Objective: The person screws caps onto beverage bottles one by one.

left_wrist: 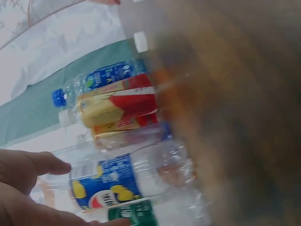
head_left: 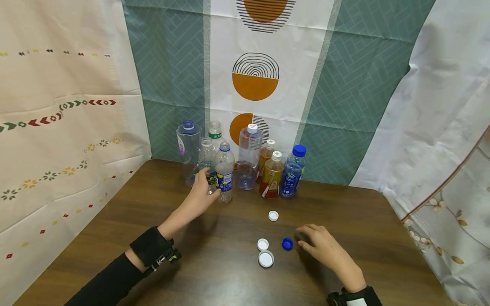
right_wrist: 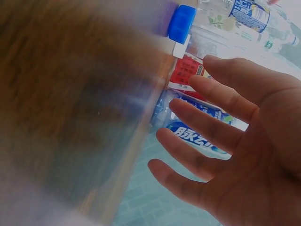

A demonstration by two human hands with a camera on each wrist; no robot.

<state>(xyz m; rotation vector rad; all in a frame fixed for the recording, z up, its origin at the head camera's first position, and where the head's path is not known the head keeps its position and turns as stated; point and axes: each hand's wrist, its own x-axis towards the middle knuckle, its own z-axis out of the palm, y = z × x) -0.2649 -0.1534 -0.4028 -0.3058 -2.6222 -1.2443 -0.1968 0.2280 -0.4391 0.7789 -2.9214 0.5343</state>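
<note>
My left hand (head_left: 199, 193) reaches to an uncapped clear bottle with a blue and yellow label (head_left: 224, 180). Its thumb and fingers are spread apart at that bottle in the left wrist view, not curled round it. Right behind the fingers stands an uncapped clear bottle with a green label (head_left: 207, 159). My right hand (head_left: 321, 246) hovers low over the table, fingers loosely spread and holding nothing. Just left of its fingertips lies a blue cap (head_left: 287, 244). Farther left are a small white cap (head_left: 263, 244) and a larger white cap (head_left: 266, 259); another white cap (head_left: 273, 216) lies nearer the bottles.
Along the back of the brown table (head_left: 214, 272) stand a tall uncapped bottle (head_left: 189, 153), another uncapped bottle (head_left: 215, 131), a white-capped clear bottle (head_left: 249, 157), two tea-coloured bottles with white caps, the front one (head_left: 272, 176) plainest, and a blue-capped bottle (head_left: 293, 172). Patterned cloth hangs behind.
</note>
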